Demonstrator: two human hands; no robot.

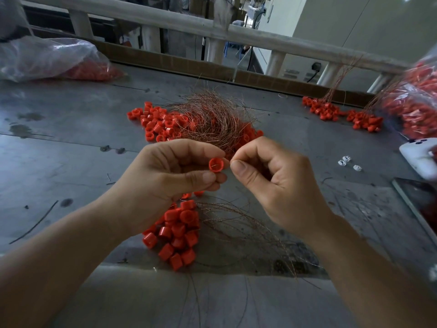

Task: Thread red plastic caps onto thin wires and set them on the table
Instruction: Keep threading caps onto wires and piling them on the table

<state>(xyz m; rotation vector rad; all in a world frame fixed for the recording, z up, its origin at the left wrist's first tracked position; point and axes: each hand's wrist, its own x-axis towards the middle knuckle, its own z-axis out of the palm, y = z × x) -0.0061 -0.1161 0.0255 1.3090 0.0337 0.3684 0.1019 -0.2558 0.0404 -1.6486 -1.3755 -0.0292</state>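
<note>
One cluster of red caps, nearest, lies on the grey worktop at 6 o'clock, its copper wires trailing toward 4 o'clock. Two hands are raised above it at centre. The left hand has its fingers curled and pinches a single red cap between thumb and fingertips, open end toward the camera. The right hand is just beside the cap at 3 o'clock, thumb and forefinger closed on a thin wire, which is barely visible except for a pale line inside the cap. Three small white pieces lie at 3 o'clock, with a white device and a dark flat screen at the right edge. One large heap of loose caps sits at 12 o'clock, under a tangle of wire. Two wired bundles lie at 1 to 2 o'clock. Two clear bags of caps stand farthest out, one at 10 o'clock and one at 2 o'clock. A pale rail runs behind them.
</note>
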